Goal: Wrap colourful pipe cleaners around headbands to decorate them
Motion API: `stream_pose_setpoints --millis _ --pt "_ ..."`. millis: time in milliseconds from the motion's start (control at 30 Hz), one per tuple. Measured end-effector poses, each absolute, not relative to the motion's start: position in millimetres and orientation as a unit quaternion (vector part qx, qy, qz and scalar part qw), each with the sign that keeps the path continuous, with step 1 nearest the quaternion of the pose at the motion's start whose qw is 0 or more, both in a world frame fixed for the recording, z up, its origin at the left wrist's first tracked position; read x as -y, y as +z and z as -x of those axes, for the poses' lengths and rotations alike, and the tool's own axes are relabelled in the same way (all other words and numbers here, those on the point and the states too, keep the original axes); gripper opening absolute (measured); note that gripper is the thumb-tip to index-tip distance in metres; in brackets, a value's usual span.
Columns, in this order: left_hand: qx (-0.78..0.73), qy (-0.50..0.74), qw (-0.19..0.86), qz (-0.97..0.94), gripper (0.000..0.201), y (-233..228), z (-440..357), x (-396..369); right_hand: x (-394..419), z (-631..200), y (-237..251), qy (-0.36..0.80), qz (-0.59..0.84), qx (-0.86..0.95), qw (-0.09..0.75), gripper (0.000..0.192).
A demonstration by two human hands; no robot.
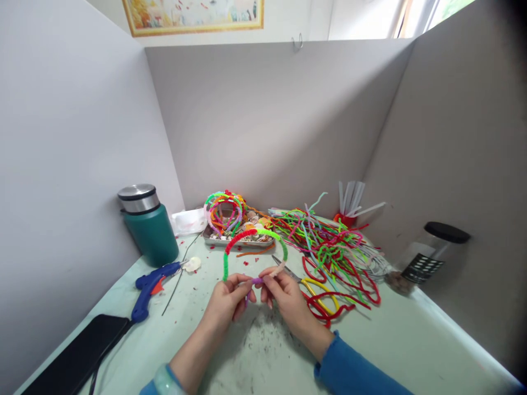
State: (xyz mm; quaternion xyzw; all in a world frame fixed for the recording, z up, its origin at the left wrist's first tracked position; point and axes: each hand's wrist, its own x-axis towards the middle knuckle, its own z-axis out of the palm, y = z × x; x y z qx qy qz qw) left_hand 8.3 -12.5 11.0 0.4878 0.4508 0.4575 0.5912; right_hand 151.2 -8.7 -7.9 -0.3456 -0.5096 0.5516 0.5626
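Between my two hands an arch of pipe cleaners (242, 235) stands up, banded in green, red, bright green and pale pink. A purple pipe cleaner (257, 281) crosses the gap at its lower end, pinched from both sides. My left hand (230, 299) is closed on the purple piece, with a short purple tail below the fingers. My right hand (284, 293) is closed where the pale pink and purple parts meet. Some fingertips are hidden behind the thumbs. Yellow-handled scissors (317, 291) lie just right of my right hand, partly under red pipe cleaners.
A metal tray (214, 240) holds small bits and finished colourful rings (224, 214). Loose pipe cleaners (329, 241) are heaped at right. A blue glue gun (150, 282), a green bottle (150, 236) and a phone (78, 356) are at left. A black-lidded jar (428, 258) tilts at right.
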Motion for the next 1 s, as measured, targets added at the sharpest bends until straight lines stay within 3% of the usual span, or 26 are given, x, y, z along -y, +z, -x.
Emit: stream_pose_setpoints --millis 300,500,1000 --pt "-0.463 0.459 0.570 -0.500 0.036 6 -9 11 8 -151 -11 0.537 0.363 0.509 0.567 0.025" --pt "-0.486 0.453 0.562 -0.492 0.041 5 -11 11 14 -151 -11 0.436 0.384 0.576 0.575 0.018" --pt "-0.566 0.337 0.165 -0.734 0.021 6 -7 19 11 -156 -10 0.382 0.424 0.644 0.510 0.015"
